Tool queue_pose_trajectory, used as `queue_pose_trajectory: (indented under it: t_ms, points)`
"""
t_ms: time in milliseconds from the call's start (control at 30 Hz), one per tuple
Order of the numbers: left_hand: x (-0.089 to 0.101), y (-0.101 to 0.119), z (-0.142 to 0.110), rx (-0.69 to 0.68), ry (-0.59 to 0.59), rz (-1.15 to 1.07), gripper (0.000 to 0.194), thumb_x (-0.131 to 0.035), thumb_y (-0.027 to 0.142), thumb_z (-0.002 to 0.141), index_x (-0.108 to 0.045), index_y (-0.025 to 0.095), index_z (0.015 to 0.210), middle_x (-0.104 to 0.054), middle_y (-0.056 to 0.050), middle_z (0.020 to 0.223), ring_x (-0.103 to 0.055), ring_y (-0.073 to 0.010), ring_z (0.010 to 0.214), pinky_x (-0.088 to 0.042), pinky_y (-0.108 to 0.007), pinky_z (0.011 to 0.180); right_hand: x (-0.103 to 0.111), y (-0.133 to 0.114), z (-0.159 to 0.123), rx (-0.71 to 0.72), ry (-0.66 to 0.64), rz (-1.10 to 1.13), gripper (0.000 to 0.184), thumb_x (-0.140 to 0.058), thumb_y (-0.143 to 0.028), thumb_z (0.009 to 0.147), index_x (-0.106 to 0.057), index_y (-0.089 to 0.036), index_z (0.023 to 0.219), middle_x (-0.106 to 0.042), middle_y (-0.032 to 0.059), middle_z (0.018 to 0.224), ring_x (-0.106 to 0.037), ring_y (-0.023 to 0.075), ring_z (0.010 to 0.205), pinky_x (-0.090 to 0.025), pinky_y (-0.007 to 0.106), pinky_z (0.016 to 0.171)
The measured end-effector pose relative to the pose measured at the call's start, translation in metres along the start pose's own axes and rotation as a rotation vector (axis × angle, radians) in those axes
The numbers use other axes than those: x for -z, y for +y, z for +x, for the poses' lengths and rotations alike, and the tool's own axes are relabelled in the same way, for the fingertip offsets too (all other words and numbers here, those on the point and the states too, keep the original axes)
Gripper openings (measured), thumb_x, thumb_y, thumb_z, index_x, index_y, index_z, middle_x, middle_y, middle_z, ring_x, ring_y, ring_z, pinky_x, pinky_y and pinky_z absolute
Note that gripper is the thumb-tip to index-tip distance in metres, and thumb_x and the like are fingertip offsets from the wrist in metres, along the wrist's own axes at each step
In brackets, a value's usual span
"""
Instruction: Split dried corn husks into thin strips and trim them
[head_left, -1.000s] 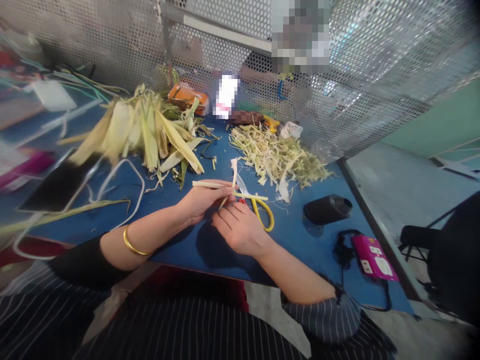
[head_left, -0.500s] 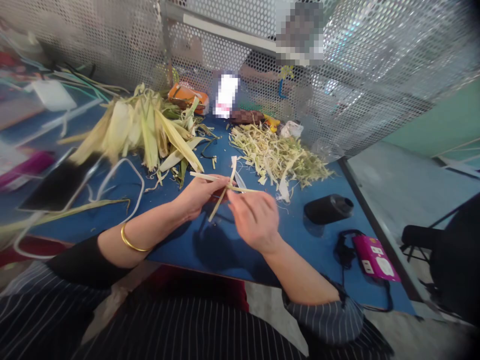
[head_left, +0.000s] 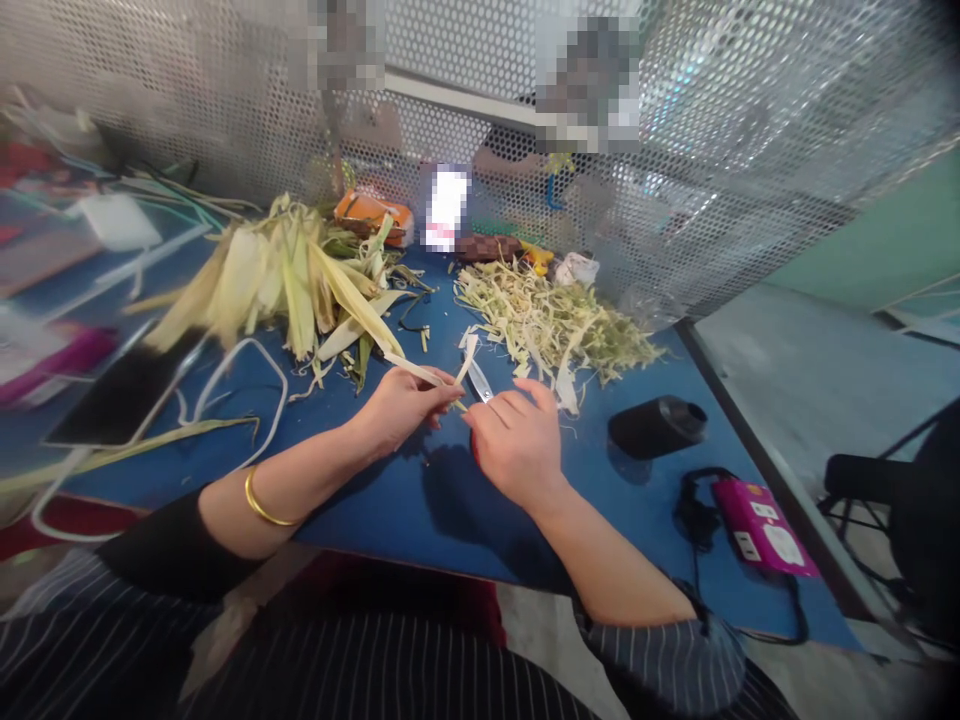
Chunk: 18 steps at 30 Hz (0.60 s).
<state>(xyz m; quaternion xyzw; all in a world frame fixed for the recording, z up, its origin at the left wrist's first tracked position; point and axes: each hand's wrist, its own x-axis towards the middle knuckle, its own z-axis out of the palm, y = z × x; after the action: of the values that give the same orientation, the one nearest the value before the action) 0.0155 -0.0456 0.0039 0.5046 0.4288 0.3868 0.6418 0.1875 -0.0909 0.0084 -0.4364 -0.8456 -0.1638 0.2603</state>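
Note:
My left hand (head_left: 401, 408) pinches a pale husk strip (head_left: 412, 369) that sticks out up and to the left over the blue table (head_left: 420, 500). My right hand (head_left: 517, 445) is curled just to the right of it, covering the handles of the scissors; only the scissors' blades (head_left: 480, 380) show between the two hands. A second thin strip (head_left: 468, 356) rises from my left fingertips.
A heap of whole corn husks (head_left: 292, 265) lies at the back left, a pile of cut husk strips (head_left: 559, 325) at the back right. A black cylinder (head_left: 656, 425), a pink device with a black cable (head_left: 761, 525), a dark phone (head_left: 112, 395) and a white cable (head_left: 247, 385) lie around. Perforated metal screen (head_left: 750, 150) behind.
My right hand rose from the yellow-handled scissors, pulled at the strip, then came back down over the scissors' handles. My left hand shifted slightly up and back with the strip.

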Motion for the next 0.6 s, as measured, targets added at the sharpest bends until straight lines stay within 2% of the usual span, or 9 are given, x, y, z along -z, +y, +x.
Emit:
queue_pose_trajectory:
  t_ms: [100, 167, 233, 300, 400, 500, 600]
  points:
    - [0.003, 0.002, 0.001, 0.014, -0.002, 0.037, 0.026, -0.072, 0.035, 0.070, -0.067, 0.011, 0.077, -0.058, -0.002, 0.066, -0.046, -0.0067, 0.049, -0.041, -0.022, 0.048, 0.008, 0.003, 0.001, -0.079, 0.035, 0.125, 0.012, -0.053, -0.024, 0.088, -0.064, -0.019, 0.089, -0.066, 0.0021, 0.075, -0.057, 0.0157, 0.076, -0.034, 0.039, 0.095]
    - [0.002, 0.003, -0.002, 0.013, -0.058, 0.124, 0.027, -0.071, 0.037, 0.070, -0.069, 0.010, 0.076, -0.060, -0.003, 0.067, -0.046, -0.0074, 0.049, -0.040, -0.022, 0.048, 0.011, 0.006, 0.002, -0.177, 0.082, 0.180, 0.021, -0.057, -0.030, 0.086, -0.063, -0.019, 0.104, -0.067, 0.0054, 0.090, -0.059, 0.0191, 0.088, -0.036, 0.039, 0.093]
    - [-0.001, 0.004, -0.005, 0.006, -0.158, 0.232, 0.028, -0.067, 0.039, 0.073, -0.070, 0.011, 0.076, -0.057, -0.001, 0.062, -0.045, -0.0080, 0.048, -0.038, -0.022, 0.047, 0.010, 0.008, 0.004, -0.254, 0.082, 0.217, 0.027, -0.060, -0.034, 0.084, -0.064, -0.020, 0.107, -0.067, 0.0072, 0.098, -0.059, 0.0215, 0.093, -0.038, 0.040, 0.091]
    - [-0.005, 0.003, -0.009, -0.009, -0.255, 0.316, 0.029, -0.062, 0.041, 0.076, -0.070, 0.013, 0.075, -0.050, 0.002, 0.054, -0.041, -0.0078, 0.047, -0.034, -0.021, 0.046, 0.006, 0.009, 0.005, -0.295, 0.017, 0.306, 0.022, -0.062, -0.034, 0.083, -0.067, -0.021, 0.100, -0.068, 0.0061, 0.095, -0.061, 0.0210, 0.090, -0.039, 0.040, 0.089]
    - [-0.009, 0.000, -0.011, -0.007, -0.311, 0.399, 0.033, -0.058, 0.044, 0.078, -0.071, 0.014, 0.074, -0.042, 0.004, 0.049, -0.034, -0.0066, 0.044, -0.027, -0.020, 0.044, 0.000, 0.008, 0.007, -0.365, -0.072, 0.546, 0.009, -0.063, -0.029, 0.083, -0.068, -0.021, 0.081, -0.068, 0.0025, 0.084, -0.062, 0.0179, 0.083, -0.043, 0.036, 0.083]
    - [-0.010, -0.002, -0.011, 0.019, -0.297, 0.427, 0.036, -0.059, 0.047, 0.077, -0.073, 0.015, 0.083, -0.043, 0.004, 0.049, -0.032, -0.0066, 0.043, -0.024, -0.020, 0.042, -0.002, 0.006, 0.008, -0.462, -0.035, 0.686, 0.017, -0.062, -0.026, 0.082, -0.063, -0.020, 0.066, -0.065, 0.0008, 0.073, -0.060, 0.0152, 0.073, -0.045, 0.031, 0.074]
    - [-0.010, -0.001, -0.011, 0.038, -0.318, 0.390, 0.033, -0.060, 0.045, 0.075, -0.072, 0.015, 0.080, -0.047, 0.003, 0.052, -0.036, -0.0070, 0.042, -0.028, -0.020, 0.041, -0.002, 0.003, 0.009, -0.504, 0.007, 0.683, 0.023, -0.061, -0.023, 0.081, -0.057, -0.019, 0.059, -0.061, 0.0002, 0.067, -0.056, 0.0137, 0.066, -0.043, 0.029, 0.068]
